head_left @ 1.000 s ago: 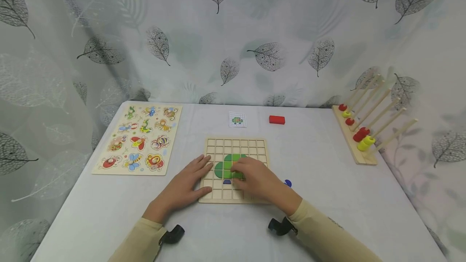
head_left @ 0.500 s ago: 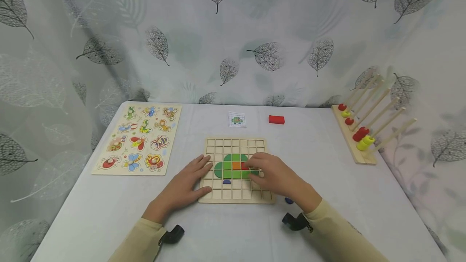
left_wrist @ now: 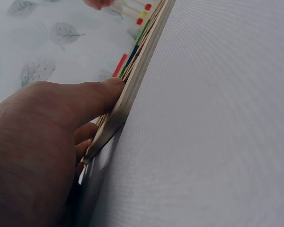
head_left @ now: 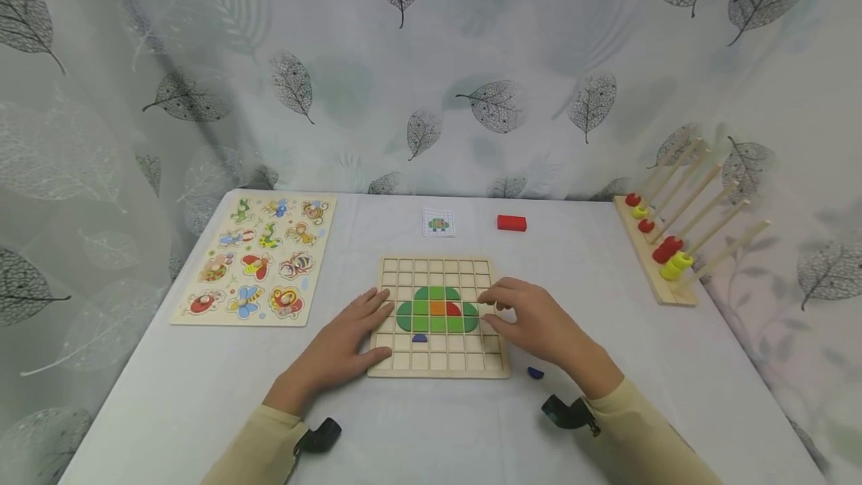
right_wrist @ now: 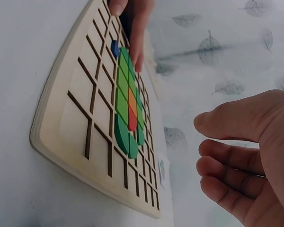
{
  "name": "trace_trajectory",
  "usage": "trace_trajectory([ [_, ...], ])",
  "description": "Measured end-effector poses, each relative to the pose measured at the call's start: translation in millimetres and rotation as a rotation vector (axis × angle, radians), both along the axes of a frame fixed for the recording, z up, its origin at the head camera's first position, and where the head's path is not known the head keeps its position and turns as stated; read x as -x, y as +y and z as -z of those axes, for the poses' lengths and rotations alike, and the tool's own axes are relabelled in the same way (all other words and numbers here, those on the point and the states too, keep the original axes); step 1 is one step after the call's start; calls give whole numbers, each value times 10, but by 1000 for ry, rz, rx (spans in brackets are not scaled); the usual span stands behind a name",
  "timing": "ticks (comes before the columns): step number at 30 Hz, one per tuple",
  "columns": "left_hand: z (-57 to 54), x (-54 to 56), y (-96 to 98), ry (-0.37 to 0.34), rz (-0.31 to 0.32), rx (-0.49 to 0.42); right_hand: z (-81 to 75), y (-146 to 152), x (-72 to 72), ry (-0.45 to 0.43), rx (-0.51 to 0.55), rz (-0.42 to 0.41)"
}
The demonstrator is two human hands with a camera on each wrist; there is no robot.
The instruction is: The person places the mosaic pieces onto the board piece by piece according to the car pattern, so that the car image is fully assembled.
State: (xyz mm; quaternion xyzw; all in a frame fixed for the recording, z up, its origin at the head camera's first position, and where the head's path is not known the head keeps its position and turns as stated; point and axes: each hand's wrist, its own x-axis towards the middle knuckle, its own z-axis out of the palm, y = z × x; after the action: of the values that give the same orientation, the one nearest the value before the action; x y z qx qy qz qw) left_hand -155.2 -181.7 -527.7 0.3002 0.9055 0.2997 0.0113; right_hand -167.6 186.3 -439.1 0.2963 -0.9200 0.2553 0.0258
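Observation:
A wooden grid board (head_left: 465,362) lies mid-table. Set in its cells are green pieces (head_left: 420,307) in a rounded shape, with an orange square (head_left: 438,307) and a red rounded piece (head_left: 453,309) in the middle. Just below them sits a blue half-round piece (head_left: 420,337). My left hand (head_left: 343,346) rests along the board's left edge, fingers straight; in the left wrist view its thumb (left_wrist: 97,97) touches the rim. Over the right edge hovers my right hand (head_left: 539,320), fingers loosely bent, nothing between thumb and fingertips. Another blue half-round piece (head_left: 535,373) lies beside the board.
Behind the board lie a small picture card (head_left: 439,222) with a gridded pattern and a red block (head_left: 512,223). An insect picture puzzle board (head_left: 256,260) is at the left. At the right stands a wooden peg rack (head_left: 663,268) with red and yellow beads.
My right hand has drawn back rightward from the middle of the pattern, uncovering the orange and red pieces and the green ones at the right. My left hand has stayed put.

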Motion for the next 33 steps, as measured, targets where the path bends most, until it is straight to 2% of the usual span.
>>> trace_trajectory([
  [7,0,-1,2,-6,-4,13,-18,149,-6,18,-16,80],
  [12,4,2,0,-10,-7,22,0,270,-13,1,-40,148],
  [19,18,4,7,-2,-4,6,58,401,-66,-30,-49,202],
  [23,22,-2,14,5,1,0,103,449,-103,-67,-78,232],
  [29,16,-9,14,17,-3,-1,142,507,-128,-120,-102,234],
  [33,18,-7,11,4,-8,8,165,565,-136,-189,-119,238],
])
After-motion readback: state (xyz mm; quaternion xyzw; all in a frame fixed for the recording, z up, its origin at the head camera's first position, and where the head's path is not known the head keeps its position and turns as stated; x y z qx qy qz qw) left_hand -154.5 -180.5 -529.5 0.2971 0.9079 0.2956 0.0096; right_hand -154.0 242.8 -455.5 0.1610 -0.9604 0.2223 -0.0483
